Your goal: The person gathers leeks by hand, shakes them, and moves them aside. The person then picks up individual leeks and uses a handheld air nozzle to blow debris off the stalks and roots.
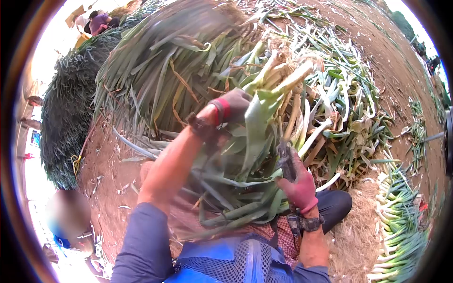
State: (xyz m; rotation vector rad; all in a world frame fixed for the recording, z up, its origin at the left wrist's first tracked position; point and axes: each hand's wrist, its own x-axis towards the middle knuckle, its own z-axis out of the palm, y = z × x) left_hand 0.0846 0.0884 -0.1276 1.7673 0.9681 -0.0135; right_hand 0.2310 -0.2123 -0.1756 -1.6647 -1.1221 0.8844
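Observation:
My left hand (233,106), in a grey glove with a red cuff, grips a bundle of leeks (264,127) by the pale stalks, the green leaves hanging toward my lap. My right hand (298,186), in a red glove, is closed on a dark knife (284,160) whose blade points up along the bundle's stalks. The bundle lies across my knees, with its rooty white ends (288,70) pointing away from me.
A large heap of cut leeks (160,70) lies ahead on the brown soil. Trimmed leeks are laid in a row (401,221) at the right. Loose leaves litter the ground (349,118). Another person (71,217) sits at the lower left, others at the far top left (96,21).

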